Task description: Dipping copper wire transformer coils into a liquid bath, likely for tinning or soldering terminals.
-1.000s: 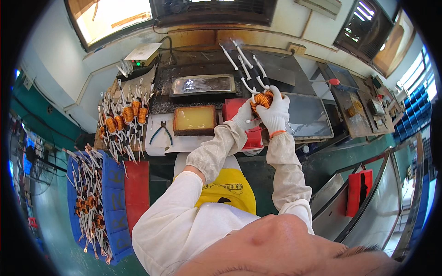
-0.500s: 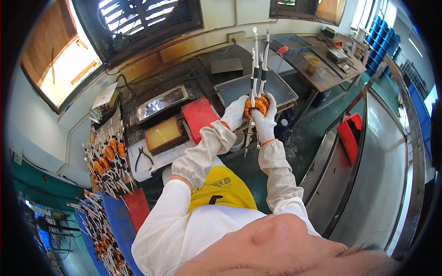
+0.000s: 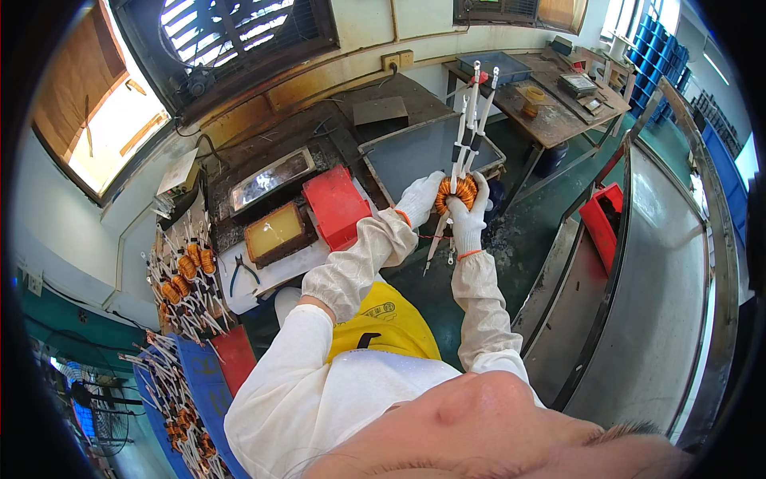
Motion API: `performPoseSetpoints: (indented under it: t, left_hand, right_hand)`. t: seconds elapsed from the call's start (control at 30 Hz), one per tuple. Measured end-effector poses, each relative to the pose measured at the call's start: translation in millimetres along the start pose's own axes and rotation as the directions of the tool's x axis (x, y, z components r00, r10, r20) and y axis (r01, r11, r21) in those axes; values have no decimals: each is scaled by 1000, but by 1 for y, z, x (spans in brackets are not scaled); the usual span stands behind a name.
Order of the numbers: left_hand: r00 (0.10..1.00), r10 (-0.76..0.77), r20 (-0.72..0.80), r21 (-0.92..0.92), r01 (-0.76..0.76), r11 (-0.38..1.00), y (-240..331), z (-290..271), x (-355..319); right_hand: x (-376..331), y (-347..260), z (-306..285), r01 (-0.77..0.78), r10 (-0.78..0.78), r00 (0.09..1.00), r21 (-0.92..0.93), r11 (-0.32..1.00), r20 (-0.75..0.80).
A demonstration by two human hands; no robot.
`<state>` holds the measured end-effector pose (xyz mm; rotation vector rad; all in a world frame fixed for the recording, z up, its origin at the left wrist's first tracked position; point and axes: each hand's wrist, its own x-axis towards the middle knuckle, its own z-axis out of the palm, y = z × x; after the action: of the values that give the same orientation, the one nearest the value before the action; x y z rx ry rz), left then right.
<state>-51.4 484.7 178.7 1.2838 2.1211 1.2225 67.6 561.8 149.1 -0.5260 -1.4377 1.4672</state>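
at far left, the blue plastic crate (image 3: 209, 391) bears faint large lettering on its wall and holds tangled coils with pale leads. above it, more orange-wound coils (image 3: 182, 275) lie heaped along the left edge of the counter (image 3: 375, 88). near the front edge, blue-handled pliers (image 3: 243, 274) rest on a white sheet. behind them sit a long metal trough (image 3: 273, 181) with a shiny silvery surface and, nearer me, a crusty brown tray (image 3: 275, 233) filled with something smooth and yellow. a glossy red bin (image 3: 337, 206) stands right of that, its near corner partly behind my sleeve. my yellow apron (image 3: 391, 319) carries small dark print, too bent to read. my left hand (image 3: 420, 199), in a white knitted glove, is narrowed against the left side of the ring-shaped copper coil (image 3: 458, 191), held up over the near edge of the grey tray (image 3: 411, 162). its stiff white leads stand upright, blocking that tray's far right corner. my right hand (image 3: 468, 223), gloved too, grips the coil's right side.
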Motion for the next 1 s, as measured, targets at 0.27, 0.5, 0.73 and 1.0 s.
performPoseSetpoints:
  t: [0.27,0.5,0.73,1.0]
  left_hand:
    - [851,-503,150,-690,455,563,-42,60,10]
    - [794,-523,310,-743,545,388,-51,86,-11]
    - [701,-446,557,-825,530,-198,-48,82,-21]
    - [709,-385,591,-797,440,-413,-61,79,-12]
  right_hand:
    - [-11,30,-27,-110,119,992,-189,976,35]
    - [-10,18,-44,-267,371,929,-701,662,-4]
    - [10,-38,-33,-33,521,832,-919,392,192]
    - [51,-50,-1,330,577,713,-916,226,399]
